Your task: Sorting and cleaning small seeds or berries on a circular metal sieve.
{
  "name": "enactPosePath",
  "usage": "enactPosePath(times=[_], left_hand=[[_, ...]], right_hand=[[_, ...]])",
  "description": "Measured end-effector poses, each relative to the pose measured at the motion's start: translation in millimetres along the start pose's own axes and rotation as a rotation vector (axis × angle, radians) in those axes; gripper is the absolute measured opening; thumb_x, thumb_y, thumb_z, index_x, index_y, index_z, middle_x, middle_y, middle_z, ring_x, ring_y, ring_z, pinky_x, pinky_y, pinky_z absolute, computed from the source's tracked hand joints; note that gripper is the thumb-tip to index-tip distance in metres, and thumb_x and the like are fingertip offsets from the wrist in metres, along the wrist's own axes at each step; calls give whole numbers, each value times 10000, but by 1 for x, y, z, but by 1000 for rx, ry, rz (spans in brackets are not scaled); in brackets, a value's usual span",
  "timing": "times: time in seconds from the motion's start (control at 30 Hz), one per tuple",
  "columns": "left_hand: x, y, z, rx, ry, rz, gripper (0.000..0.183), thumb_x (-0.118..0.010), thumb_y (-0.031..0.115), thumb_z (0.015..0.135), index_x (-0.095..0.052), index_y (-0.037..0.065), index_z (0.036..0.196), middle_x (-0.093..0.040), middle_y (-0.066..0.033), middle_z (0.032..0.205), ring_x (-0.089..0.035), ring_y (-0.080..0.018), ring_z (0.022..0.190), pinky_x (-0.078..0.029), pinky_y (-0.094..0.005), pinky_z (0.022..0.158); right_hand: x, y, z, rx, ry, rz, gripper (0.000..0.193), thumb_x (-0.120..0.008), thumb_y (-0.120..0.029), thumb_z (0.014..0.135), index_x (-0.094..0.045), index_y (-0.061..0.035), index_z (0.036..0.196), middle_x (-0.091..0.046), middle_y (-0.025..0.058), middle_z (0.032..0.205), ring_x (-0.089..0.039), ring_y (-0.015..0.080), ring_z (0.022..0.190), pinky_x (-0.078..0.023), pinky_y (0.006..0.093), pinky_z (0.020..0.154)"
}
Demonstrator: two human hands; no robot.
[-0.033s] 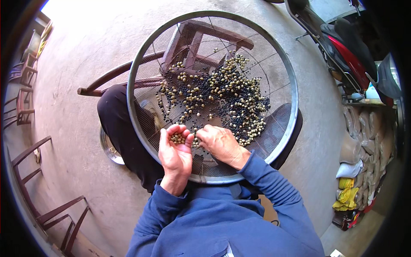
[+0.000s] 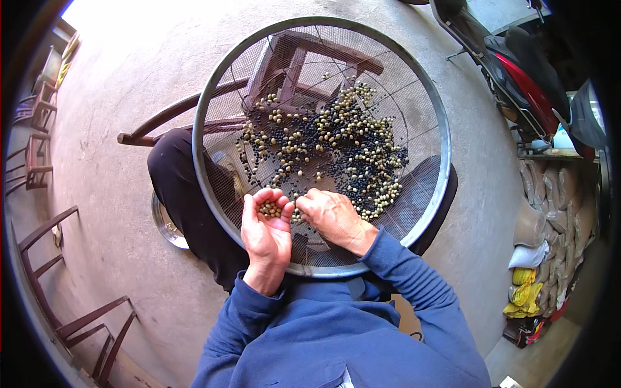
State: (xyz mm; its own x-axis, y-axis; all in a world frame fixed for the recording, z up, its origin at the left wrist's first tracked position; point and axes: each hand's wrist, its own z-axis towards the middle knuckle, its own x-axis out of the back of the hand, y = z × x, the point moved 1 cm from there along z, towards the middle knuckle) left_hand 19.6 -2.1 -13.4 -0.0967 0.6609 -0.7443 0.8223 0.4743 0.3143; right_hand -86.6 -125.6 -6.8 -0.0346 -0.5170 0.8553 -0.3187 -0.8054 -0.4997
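Note:
A large round mesh sieve (image 2: 440, 194) with a metal rim rests across my lap. Black beans and larger pale beans (image 2: 388, 189) lie mixed on its mesh, mostly in the middle and right. My left hand (image 2: 268, 236) is cupped palm up over the sieve's near side, with a small heap of pale beans (image 2: 269, 209) in it. Right beside it, palm down, my right hand (image 2: 337, 218) has thumb and fingers pinched together close to the mesh. Whatever is between those fingertips is hidden.
Under and beyond the sieve stands a dark wooden chair or stool (image 2: 165, 116). A metal bowl (image 2: 169, 226) sits on the floor by my left leg. Wooden chairs (image 2: 97, 320) line the left. On the right are a red and black motorbike (image 2: 527, 84) and stacked sacks (image 2: 550, 207).

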Motion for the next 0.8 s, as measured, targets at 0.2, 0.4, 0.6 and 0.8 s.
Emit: enactPosePath(times=[0.2, 0.4, 0.6, 0.8], left_hand=[[4, 0, 1, -4, 6, 25, 400, -456, 375, 1103, -674, 42, 1060, -705, -98, 1005, -670, -211, 909, -582, -365, 830], [4, -1, 2, 44, 12, 78, 410, -445, 370, 1110, -650, 16, 1098, -690, -116, 1049, -668, -224, 956, -579, -379, 880], [-5, -3, -2, 107, -36, 159, 422, -457, 381, 1103, -641, 7, 1165, -688, -133, 1120, -662, -235, 1027, -552, -393, 949], [-20, -4, -2, 129, -97, 132, 462, -428, 403, 1111, -630, -7, 1171, -686, -133, 1116, -655, -230, 1033, -544, -394, 960]], right_hand=[[6, 4, 6, 11, -84, -30, 94, -624, -103, 892, -635, -61, 975, -647, 161, 936, -707, 359, 877, -591, 469, 748], [8, 20, 5, 4, 27, -17, 83, -666, -93, 853, -619, -59, 912, -623, 156, 855, -687, 368, 805, -581, 467, 706], [35, 16, 12, -2, 170, 271, 68, -682, -60, 794, -627, -33, 821, -618, 108, 755, -658, 272, 707, -537, 382, 633], [67, -30, 22, 165, 229, 559, 79, -733, -59, 871, -702, -6, 921, -674, 99, 815, -680, 225, 735, -547, 342, 671]])
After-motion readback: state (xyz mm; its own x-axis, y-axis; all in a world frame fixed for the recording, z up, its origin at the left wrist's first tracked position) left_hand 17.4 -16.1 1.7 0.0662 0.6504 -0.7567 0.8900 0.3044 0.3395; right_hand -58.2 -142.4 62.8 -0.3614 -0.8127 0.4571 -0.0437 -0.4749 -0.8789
